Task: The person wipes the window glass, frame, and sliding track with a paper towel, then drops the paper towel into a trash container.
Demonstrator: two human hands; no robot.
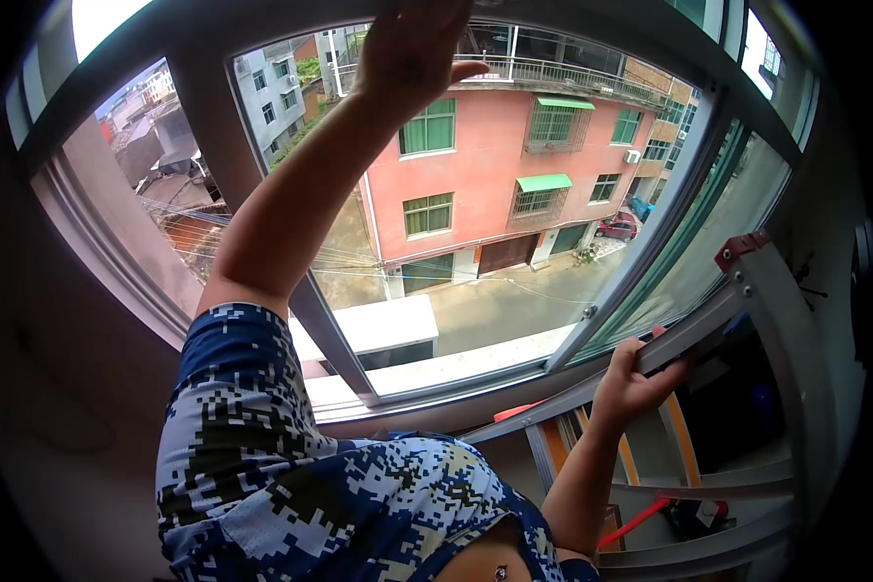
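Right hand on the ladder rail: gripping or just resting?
Gripping. The right hand has its fingers curled over the ladder rail, thumb underneath.

Left hand (409,48) raised, apparently open; right hand (633,380) low, clenched.

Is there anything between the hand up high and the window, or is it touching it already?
Nothing visible stands between them. The left hand is raised against the top of the window, though its contact point is cut off at the picture's edge. The right hand grips the ladder rail.
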